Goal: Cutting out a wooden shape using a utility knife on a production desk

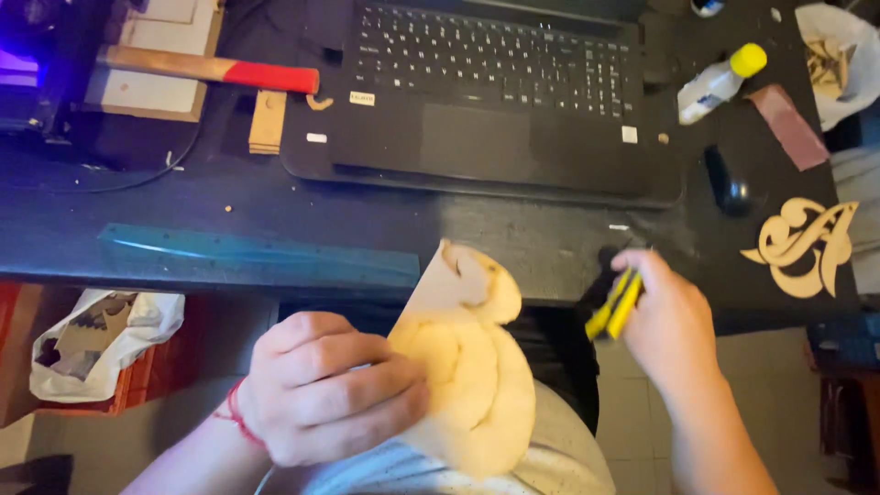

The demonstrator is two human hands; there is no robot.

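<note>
Nearest, at six o'clock, the left hand point(325, 390) clamps a pale wooden cutout point(467, 367) over the lap, fingers wrapped across its lower left edge; its curled top tips toward twelve. At three o'clock from it, the right hand point(669, 321) closes around a yellow-and-black tool point(616, 307), blurred, apart from the wood. A firm grip low on the cutout looks wise, with left fingers kept off the edge being worked. Beyond, on the dark tabletop point(275, 220), lie a blue ruler point(257, 252), a laptop point(486, 92), a glue bottle point(720, 82) and a scrolled wooden ornament point(807, 243).
</note>
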